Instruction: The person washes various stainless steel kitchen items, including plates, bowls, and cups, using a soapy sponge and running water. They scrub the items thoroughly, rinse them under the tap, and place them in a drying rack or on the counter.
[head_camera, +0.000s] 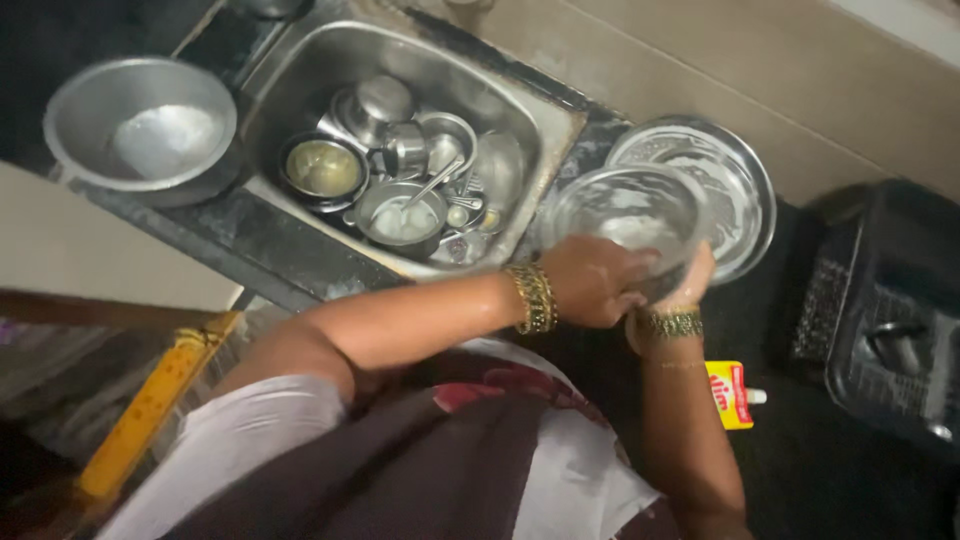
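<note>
Steel bowl (625, 215) held over dark counter (820, 470), right of sink (300, 80), overlapping soapy steel plate (735, 180); left hand (592, 280) fingers curled over near rim; right hand (690, 285) cupped beneath, fingers mostly hidden

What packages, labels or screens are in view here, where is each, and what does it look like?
Squeeze bottle: lying on the dark counter just right of the right forearm, below the steel bowl both hands hold; yellow body, red label patch, white cap pointing right.
No signs or screens show.
</note>
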